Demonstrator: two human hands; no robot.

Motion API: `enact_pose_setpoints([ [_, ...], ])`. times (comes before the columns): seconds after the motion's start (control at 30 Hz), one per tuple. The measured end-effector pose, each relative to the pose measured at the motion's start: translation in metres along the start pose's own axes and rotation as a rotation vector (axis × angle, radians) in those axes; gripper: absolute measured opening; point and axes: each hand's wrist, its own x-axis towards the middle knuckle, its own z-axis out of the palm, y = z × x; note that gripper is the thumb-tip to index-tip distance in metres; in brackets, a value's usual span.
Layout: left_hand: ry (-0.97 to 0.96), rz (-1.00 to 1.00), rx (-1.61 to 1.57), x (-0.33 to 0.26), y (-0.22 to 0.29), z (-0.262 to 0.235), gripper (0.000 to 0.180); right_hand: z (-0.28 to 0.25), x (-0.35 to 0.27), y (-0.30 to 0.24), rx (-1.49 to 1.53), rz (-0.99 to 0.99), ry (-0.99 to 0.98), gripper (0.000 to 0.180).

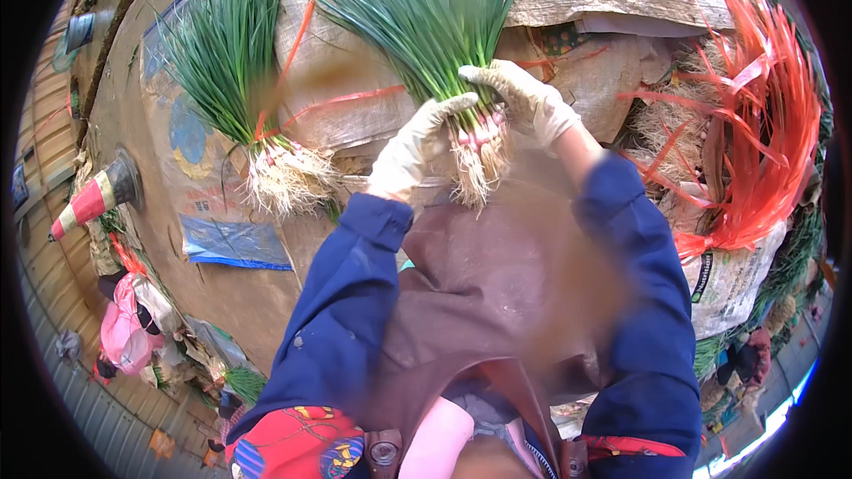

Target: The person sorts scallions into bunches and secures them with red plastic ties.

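Holding chive bunch (444, 27) upright above lap: left hand (410, 146) and right hand (525, 99), gloved, clamped round banded base above roots. Likely light, limp, bruisable; grip at band. Second bunch (232, 71) lies left on sacking (355, 80).

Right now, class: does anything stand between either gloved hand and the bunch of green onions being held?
Nothing visible does. The left hand and right hand both grip the bunch of green onions directly, just above its roots.
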Motion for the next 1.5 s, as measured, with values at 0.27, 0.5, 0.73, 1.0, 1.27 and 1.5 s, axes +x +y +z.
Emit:
enact_pose_setpoints([
  [0.27, 0.277, 0.162, 0.767, -0.010, 0.002, -0.045, 0.050, -0.010, 0.016, 0.028, -0.859, -0.349, 0.192, 0.059],
  [0.5, 0.757, 0.063, 0.689, 0.058, -0.056, -0.034, 0.104, -0.014, 0.081, 0.078, -1.096, -0.199, 0.690, 0.089],
  [0.73, 0.415, -0.072, 0.395, 0.022, -0.011, -0.048, 0.097, -0.049, -0.007, 0.019, -0.740, -0.300, 0.156, 0.069],
  [1.0, 0.126, 0.286, 0.691, -0.075, 0.003, -0.046, 0.061, -0.076, -0.332, -0.014, -0.798, -0.353, 0.571, 0.051],
  [1.27, 0.218, 0.339, 0.594, -0.147, -0.004, 0.004, 0.056, -0.044, -0.614, 0.287, -0.070, -0.646, 1.307, 0.048],
  [1.5, -0.041, 0.418, 0.892, -0.220, -0.043, 0.144, 0.060, -0.062, -0.559, 0.463, 0.513, -0.507, 1.636, 0.027],
])
